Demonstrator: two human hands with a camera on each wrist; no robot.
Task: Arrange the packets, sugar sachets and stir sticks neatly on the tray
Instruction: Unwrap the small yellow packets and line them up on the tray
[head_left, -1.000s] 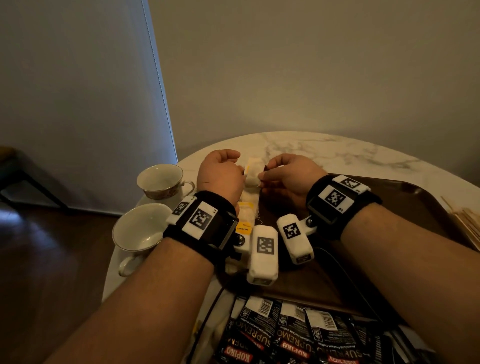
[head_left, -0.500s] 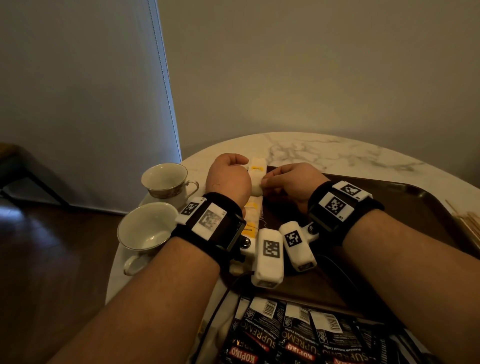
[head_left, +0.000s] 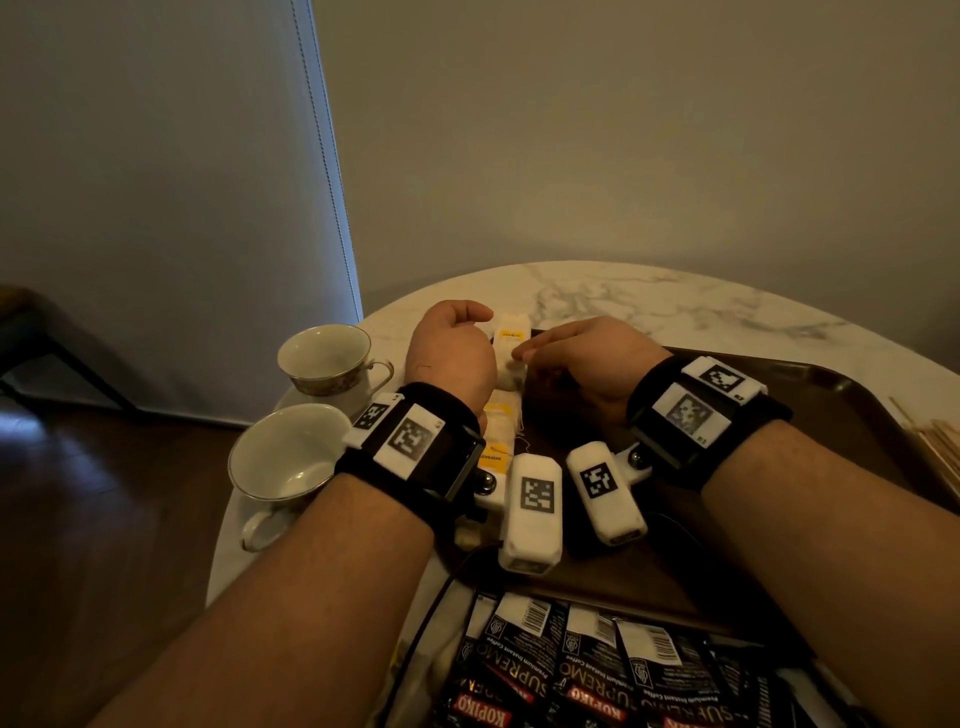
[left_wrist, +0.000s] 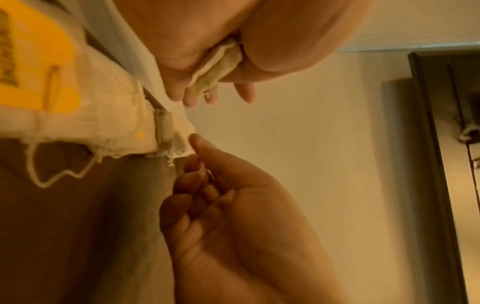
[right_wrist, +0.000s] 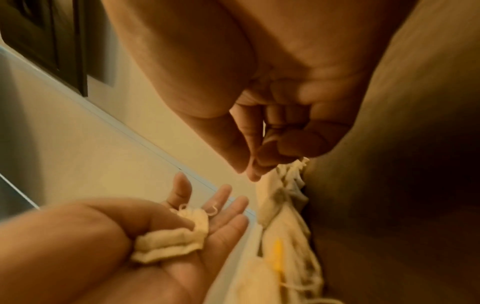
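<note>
At the left edge of the bench, tea packets are lined along the tray rim for neatness; one packet is held in the left hand, while the right hand, fingers narrowed, nudges the row

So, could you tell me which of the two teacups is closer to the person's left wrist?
The nearer, lower teacup: its rim sits right beside the left wristband, while the other teacup stands farther back on the table.

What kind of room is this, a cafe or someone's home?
Probably a home or hotel room set up for coffee: a round marble table, two teacups and instant coffee packets, with a window blind alongside.
</note>
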